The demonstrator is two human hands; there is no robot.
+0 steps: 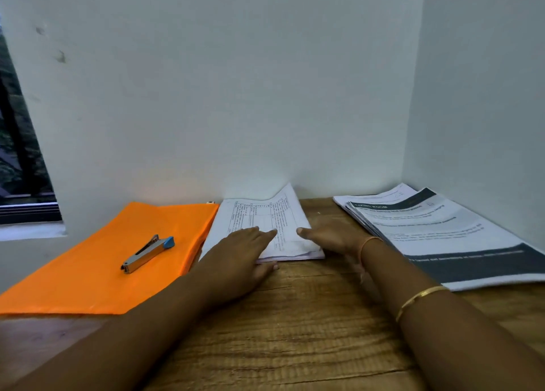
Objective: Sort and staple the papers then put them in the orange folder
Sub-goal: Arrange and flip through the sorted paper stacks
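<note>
Fingers [261, 233] of left hand [240, 253]: straight, close together, flat on paper stack [283, 210]; thumb at the stack's near edge. Fingers of right hand [327, 237]: straight, together, against the stack's right edge. Left of the fingers: orange folder [97, 275], flat, stapler [147, 253] lying on it. Right of them: second stack of printed sheets [442, 234]. All on wooden table [295, 331].
</note>
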